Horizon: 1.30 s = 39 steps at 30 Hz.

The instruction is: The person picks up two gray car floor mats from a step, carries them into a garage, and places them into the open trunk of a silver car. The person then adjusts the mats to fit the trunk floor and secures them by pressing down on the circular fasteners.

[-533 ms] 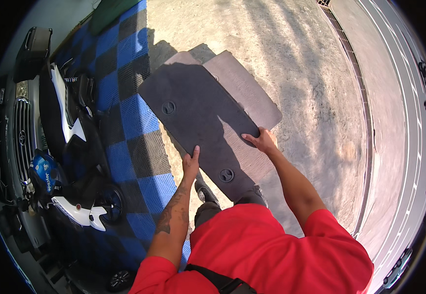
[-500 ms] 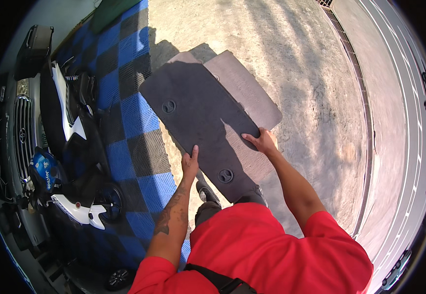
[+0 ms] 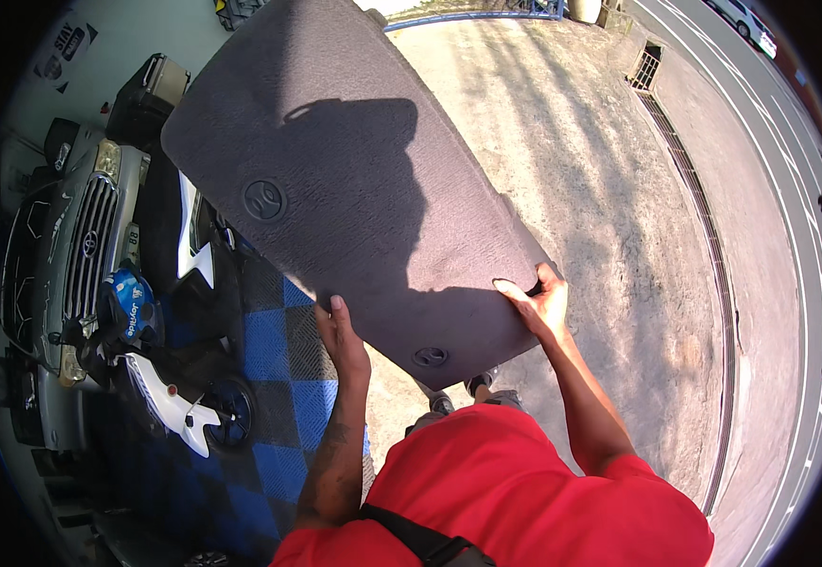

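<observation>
A large dark grey carpeted panel (image 3: 354, 208) is held in front of me, tilted up at its far end. It has rounded corners and two round recessed latches, one latch (image 3: 264, 200) toward the far left and the other latch (image 3: 430, 356) at the near end. My left hand (image 3: 343, 342) is closed on its left edge with the thumb on top; its other fingers are partly hidden. My right hand (image 3: 538, 304) grips the right edge near the closest corner, thumb over the top face. A shadow falls across the panel.
Left of me a motorcycle (image 3: 174, 397) with white panels and a blue helmet (image 3: 132, 302) stands before a grey vehicle (image 3: 89, 246). Blue and black tiles (image 3: 283, 369) meet sunlit concrete (image 3: 609, 236). At right runs a drain grate (image 3: 704, 208) beside a road (image 3: 770, 113).
The panel has been raised toward me and its far end tipped up, both hands still on its edges. The second grey panel seen beneath it earlier is now hidden or out of sight.
</observation>
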Available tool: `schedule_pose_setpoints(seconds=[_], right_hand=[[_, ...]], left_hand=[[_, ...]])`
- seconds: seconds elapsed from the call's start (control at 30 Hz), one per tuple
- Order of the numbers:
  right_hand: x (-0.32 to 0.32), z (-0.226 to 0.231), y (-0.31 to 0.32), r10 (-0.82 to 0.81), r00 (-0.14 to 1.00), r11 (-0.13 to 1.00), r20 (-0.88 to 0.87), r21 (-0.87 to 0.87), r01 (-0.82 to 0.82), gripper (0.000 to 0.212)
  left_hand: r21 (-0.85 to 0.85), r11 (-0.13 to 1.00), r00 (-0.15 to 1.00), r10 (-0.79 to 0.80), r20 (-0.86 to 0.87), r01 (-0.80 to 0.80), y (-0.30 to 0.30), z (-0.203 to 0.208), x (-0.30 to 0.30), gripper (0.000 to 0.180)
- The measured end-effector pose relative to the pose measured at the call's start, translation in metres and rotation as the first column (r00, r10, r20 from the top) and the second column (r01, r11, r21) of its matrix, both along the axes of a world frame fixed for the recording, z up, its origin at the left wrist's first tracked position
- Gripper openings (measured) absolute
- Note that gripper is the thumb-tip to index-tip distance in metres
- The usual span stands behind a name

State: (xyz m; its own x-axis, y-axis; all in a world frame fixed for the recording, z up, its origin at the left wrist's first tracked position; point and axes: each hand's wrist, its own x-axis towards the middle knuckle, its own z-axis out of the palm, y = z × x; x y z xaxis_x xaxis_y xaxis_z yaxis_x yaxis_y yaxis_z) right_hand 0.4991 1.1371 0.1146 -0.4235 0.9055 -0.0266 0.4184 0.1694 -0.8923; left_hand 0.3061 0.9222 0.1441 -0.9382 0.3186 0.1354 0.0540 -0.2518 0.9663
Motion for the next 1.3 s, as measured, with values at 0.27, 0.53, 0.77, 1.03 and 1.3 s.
schedule_pose_setpoints(seconds=[0.27,0.53,0.77,1.03,1.3], right_hand=[[-0.012,0.153,-0.093,0.666,0.667,0.746,-0.334,0.318,-0.586,0.057],[-0.001,0.212,-0.128,0.579,0.628,0.713,-0.520,-0.051,-0.699,0.072],[0.006,0.197,-0.188,0.273,0.452,0.765,-0.849,-0.093,-0.638,0.042],[0.038,0.203,-0.208,0.105,0.316,0.737,-0.943,-0.140,-0.661,0.043],[0.075,0.202,-0.132,0.056,0.404,0.783,-0.913,-0.211,-0.585,0.050]], left_hand=[[0.054,0.906,0.859,0.415,-0.301,-0.419,-0.056,0.085,-0.055,0.064],[-0.034,0.869,0.760,0.413,-0.502,-0.494,-0.123,0.118,-0.025,0.059],[-0.169,0.680,0.374,0.166,-0.912,-0.714,-0.136,0.187,0.010,0.099],[-0.299,0.685,0.111,-0.305,-0.946,-0.664,-0.117,0.158,0.121,0.087],[-0.447,0.424,0.551,0.160,-0.819,-0.787,-0.161,0.244,0.035,0.074]])
